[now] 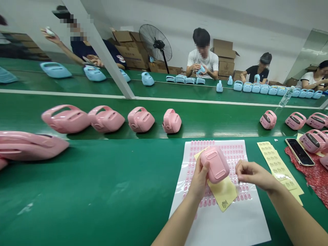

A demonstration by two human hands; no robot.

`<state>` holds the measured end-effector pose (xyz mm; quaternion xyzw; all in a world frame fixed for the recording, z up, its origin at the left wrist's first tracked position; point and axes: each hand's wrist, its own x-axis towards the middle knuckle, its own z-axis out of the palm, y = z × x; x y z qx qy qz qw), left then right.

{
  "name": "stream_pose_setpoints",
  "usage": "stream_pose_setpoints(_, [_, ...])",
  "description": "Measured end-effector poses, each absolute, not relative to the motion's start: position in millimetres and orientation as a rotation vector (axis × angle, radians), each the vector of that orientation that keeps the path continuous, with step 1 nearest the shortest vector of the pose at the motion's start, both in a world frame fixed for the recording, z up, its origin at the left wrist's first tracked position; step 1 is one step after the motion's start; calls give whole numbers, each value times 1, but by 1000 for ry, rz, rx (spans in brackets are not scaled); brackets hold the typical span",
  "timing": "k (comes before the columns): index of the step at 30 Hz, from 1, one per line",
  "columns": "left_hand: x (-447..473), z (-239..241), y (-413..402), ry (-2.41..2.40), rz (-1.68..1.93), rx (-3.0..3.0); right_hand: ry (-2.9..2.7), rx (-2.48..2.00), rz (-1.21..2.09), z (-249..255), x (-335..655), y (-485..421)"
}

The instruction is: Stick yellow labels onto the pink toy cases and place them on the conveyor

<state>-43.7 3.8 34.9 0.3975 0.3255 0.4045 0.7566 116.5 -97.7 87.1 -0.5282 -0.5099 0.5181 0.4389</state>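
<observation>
Two hands over a white glossy sheet (225,222) on the green tabletop (102,191). Left hand (198,181) grips a pink plastic case (214,164), rounded-rectangular, smooth, with two raised oblong panels on the face; fingers clamped round its lower left edge, case tilted and lifted off the sheet. A yellow backing paper (224,194) sits under the case, partly held with it, small dark print at its lower corner.

Right hand (252,174) is just right of the case, thumb and forefinger pinched together near the sheet; whatever sits between them is too small to tell. The white sheet carries rows of small pink oval stickers (235,152), dense at the top, thinner toward the bottom rows.

More yellow strips (278,167) with embossed oval outlines lie right of the sheet, overlapped. A black phone (299,151) lies beyond them, resting partly on a red patterned cloth (314,177).

Four glossy pink handled shells (139,119) stand in a row on the belt behind, left of centre; several pink units with dark front panels (295,120) at right. A clear water bottle (285,97) stands at the belt's far edge. Light blue units (269,89) line the far bench, where other people sit working beside a black pedestal fan (155,42) and stacked cardboard boxes (128,46).
</observation>
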Motion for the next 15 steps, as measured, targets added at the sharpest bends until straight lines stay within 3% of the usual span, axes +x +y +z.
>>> stream_pose_setpoints(4, [-44,28,4,651,915,925,-1298,-1425,1121,109,105,-64])
stream_pose_setpoints(15, [-42,20,6,606,917,882,-1384,-1660,1105,108,94,-38])
